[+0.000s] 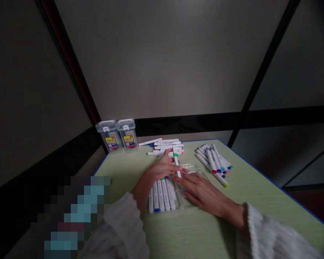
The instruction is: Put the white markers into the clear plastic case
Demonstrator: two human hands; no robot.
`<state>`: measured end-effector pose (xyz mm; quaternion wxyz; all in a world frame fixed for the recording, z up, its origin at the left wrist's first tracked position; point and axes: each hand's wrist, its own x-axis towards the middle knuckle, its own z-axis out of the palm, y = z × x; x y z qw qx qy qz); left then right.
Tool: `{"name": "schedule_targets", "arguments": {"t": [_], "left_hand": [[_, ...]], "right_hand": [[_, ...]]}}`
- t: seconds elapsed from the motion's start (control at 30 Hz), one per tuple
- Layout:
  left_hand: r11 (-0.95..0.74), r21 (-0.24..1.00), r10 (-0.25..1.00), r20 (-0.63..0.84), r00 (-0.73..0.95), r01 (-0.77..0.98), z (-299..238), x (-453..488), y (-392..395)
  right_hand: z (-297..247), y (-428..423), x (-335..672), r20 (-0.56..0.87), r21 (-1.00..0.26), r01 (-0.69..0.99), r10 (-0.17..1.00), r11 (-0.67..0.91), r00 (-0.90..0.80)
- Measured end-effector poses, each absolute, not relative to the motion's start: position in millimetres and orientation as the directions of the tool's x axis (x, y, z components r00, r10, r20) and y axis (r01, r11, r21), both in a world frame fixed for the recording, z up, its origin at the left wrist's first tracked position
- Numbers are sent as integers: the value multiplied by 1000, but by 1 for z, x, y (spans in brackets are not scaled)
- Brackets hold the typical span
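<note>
My left hand [163, 168] is closed around a white marker [176, 162] with a green band, held tilted near its upright. My right hand [202, 189] lies palm down with its fingers stretched out, over a clear plastic tray [187, 207]. Its fingertips reach close to the marker's lower end; whether they touch it I cannot tell. Under my left hand, a row of white markers [162, 196] lies side by side in the left part of the clear plastic, their upper ends partly hidden by the hand.
A loose pile of white markers [169, 144] lies at the table's back. Another pile of markers [216, 160] with coloured ends lies to the right. Two clear lidded boxes [109, 136] stand at the back left corner of the green table [183, 237], near the wall [162, 72].
</note>
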<state>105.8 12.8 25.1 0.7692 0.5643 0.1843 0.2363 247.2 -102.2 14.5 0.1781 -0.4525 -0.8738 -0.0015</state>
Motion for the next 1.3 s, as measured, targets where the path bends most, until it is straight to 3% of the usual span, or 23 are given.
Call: {"name": "schedule_targets", "arguments": {"t": [0.2, 0.47, 0.63, 1.0, 1.3], "left_hand": [[194, 975, 539, -15, 842, -108, 21, 109, 13], [157, 986, 596, -45, 802, -62, 25, 110, 12], [130, 990, 623, -33, 781, -61, 27, 108, 15], [43, 998, 803, -13, 595, -37, 31, 108, 22], [2, 998, 818, -40, 574, 66, 31, 105, 23]], "right_hand": [[18, -103, 246, 308, -165, 784, 786, 599, -536], [18, -103, 245, 312, -203, 770, 785, 605, -534], [20, -104, 244, 326, -182, 770, 776, 612, -540], [15, -107, 242, 397, -106, 750, 719, 653, -570], [16, -108, 239, 443, -62, 756, 696, 652, -564]]}}
